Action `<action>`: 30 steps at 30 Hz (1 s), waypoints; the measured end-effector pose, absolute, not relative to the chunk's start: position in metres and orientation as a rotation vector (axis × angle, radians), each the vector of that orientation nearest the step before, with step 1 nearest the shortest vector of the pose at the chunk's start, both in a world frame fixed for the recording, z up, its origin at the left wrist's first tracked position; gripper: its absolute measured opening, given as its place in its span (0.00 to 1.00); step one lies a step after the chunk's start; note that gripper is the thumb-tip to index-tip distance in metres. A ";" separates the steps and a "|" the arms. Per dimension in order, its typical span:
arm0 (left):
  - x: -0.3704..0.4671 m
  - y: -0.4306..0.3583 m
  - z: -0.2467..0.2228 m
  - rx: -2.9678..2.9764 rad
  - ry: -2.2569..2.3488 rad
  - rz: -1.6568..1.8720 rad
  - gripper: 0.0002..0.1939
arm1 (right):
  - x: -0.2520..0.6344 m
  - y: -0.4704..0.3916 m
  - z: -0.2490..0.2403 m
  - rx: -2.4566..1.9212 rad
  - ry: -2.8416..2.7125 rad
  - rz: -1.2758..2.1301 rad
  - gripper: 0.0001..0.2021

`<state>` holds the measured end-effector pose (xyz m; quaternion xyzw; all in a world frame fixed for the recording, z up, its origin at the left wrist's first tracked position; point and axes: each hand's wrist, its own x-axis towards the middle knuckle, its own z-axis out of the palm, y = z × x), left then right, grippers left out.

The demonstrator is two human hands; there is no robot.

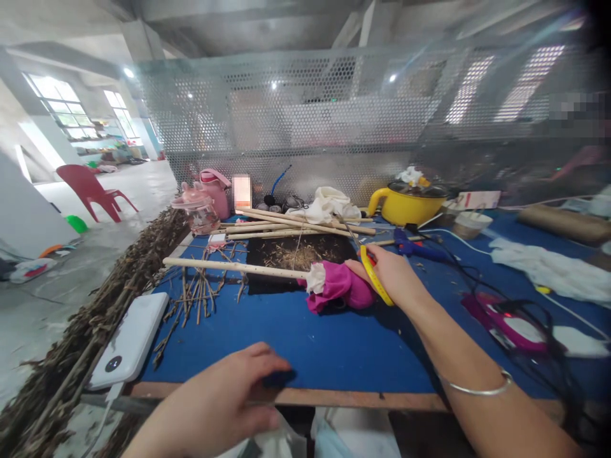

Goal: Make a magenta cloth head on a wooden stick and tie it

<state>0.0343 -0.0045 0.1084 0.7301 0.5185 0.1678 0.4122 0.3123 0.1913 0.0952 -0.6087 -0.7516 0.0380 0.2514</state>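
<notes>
My right hand [389, 273] is closed around a yellow-handled tool [375, 277]; its thin dark end points away, and its exact kind is unclear. Just left of that hand, a magenta cloth bundle [340, 287] with a cream patch lies on the blue table. A long pale wooden stick [233, 267] reaches left from the bundle. Over the table's front edge hovers my left hand [224, 397], holding nothing, its fingers apart. Behind the stick, a black mat [258, 254] carries brown shavings.
Wooden sticks [296, 222] lie stacked behind the mat, with thin twigs [198, 296] to the left. A white power bank [131, 340] sits at the left edge. Rightward are a yellow pot [413, 203], a blue glue gun [422, 248] and loose cables [529, 305].
</notes>
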 end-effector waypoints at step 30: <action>0.088 0.075 0.112 2.313 2.028 0.233 0.16 | 0.279 0.099 0.072 -1.542 -1.561 0.125 0.17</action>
